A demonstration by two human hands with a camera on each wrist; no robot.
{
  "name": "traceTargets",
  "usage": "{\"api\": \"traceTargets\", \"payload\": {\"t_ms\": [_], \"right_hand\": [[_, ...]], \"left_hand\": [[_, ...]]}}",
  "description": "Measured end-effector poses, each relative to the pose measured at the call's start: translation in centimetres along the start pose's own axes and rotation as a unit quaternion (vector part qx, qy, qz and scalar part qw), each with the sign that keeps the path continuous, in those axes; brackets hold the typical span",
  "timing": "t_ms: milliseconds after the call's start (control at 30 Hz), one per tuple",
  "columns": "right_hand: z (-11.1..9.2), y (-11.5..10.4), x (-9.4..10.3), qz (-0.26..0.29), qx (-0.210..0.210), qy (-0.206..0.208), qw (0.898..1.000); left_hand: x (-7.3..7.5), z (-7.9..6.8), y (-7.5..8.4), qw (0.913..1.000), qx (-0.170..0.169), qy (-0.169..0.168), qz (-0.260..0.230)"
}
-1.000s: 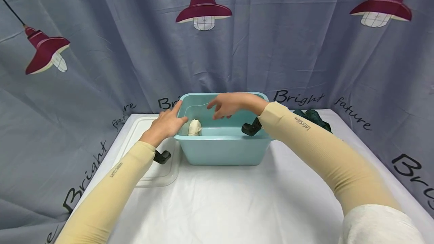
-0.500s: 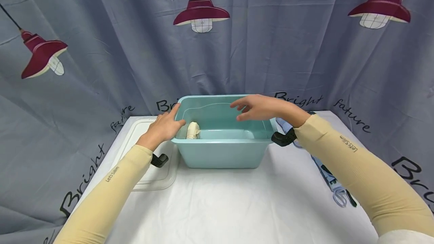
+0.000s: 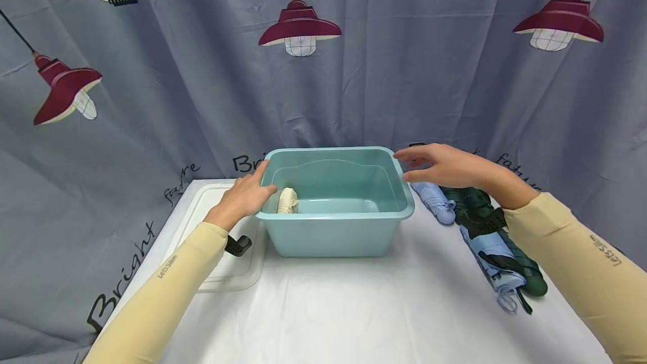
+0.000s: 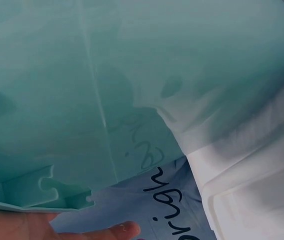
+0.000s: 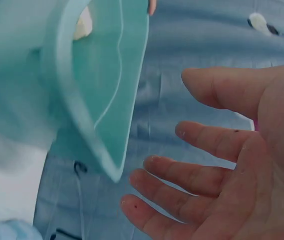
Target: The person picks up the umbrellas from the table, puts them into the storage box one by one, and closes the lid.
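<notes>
A teal plastic storage bin [image 3: 333, 237] stands on the white-covered table. Inside it, by the left wall, is a cream rolled bundle [image 3: 288, 201], partly hidden by the front rim. My left hand [image 3: 240, 201] rests on the left rim with its fingers spread and fairly straight. In the left wrist view the bin's underside of the rim and side wall [image 4: 107, 75] fill most of the picture. Beside the right rim, my right hand [image 3: 450, 170] has relaxed, extended fingers and holds nothing. The right wrist view shows this palm [image 5: 251, 190] apart from the rim [image 5: 77, 105].
A whitish lid [image 3: 242, 274] lies flat left of the bin, partly under my left forearm. Right of the bin lie blue rolled bundles [image 3: 436, 201] with cords and dark green ones [image 3: 536, 280]. A printed grey-blue curtain [image 3: 354, 72] hangs behind the table.
My right hand has moved right, from above the bin's interior to beside its right rim. The bundles on the right are more exposed. My left hand stays at the left rim.
</notes>
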State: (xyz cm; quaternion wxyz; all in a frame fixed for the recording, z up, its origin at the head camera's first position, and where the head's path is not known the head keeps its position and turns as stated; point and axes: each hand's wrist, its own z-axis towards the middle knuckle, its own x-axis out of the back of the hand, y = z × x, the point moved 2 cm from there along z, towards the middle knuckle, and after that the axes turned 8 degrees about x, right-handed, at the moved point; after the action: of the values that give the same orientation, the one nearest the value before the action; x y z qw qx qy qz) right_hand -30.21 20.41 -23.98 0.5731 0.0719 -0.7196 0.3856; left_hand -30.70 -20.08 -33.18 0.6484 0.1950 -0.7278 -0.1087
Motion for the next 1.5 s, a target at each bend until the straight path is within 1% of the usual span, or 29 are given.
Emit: {"api": "traceTargets", "payload": {"t_ms": [200, 433, 567, 900, 1033, 1200, 1367, 1500], "right_hand": [[-2.2, 1.9, 0.1, 0.006, -0.036, 0.011, 0.999], [-3.7, 4.0, -0.7, 0.017, -0.043, 0.008, 0.999], [-4.4, 4.9, -0.7, 0.006, -0.042, 0.011, 0.999], [-5.6, 6.3, -0.2, 0.005, -0.050, 0.008, 0.999], [-5.9, 7.0, -0.3, 0.004, -0.052, 0.001, 0.999], [-6.7, 7.6, -0.3, -0.004, -0.066, 0.000, 0.998], [-7.5, 8.4, -0.2, 0.008, -0.076, -0.002, 0.997], [-8.2, 9.2, -0.3, 0.016, -0.083, -0.002, 0.996]], "left_hand": [[0.3, -0.1, 0.3, 0.9999, 0.004, -0.006, 0.008], [0.0, -0.2, 0.3, 0.9998, 0.005, -0.013, 0.015], [0.1, -0.2, 0.5, 0.9999, 0.000, -0.009, 0.015], [0.3, -0.3, 0.5, 0.9999, -0.002, -0.013, 0.010], [0.2, -0.3, 0.3, 0.9998, 0.004, -0.018, 0.006], [0.1, -0.2, 0.2, 0.9997, 0.003, -0.025, 0.006], [0.4, -0.1, 0.4, 0.9998, 0.000, -0.020, -0.001], [0.5, -0.1, 0.4, 0.9997, 0.002, -0.023, 0.000]]}}
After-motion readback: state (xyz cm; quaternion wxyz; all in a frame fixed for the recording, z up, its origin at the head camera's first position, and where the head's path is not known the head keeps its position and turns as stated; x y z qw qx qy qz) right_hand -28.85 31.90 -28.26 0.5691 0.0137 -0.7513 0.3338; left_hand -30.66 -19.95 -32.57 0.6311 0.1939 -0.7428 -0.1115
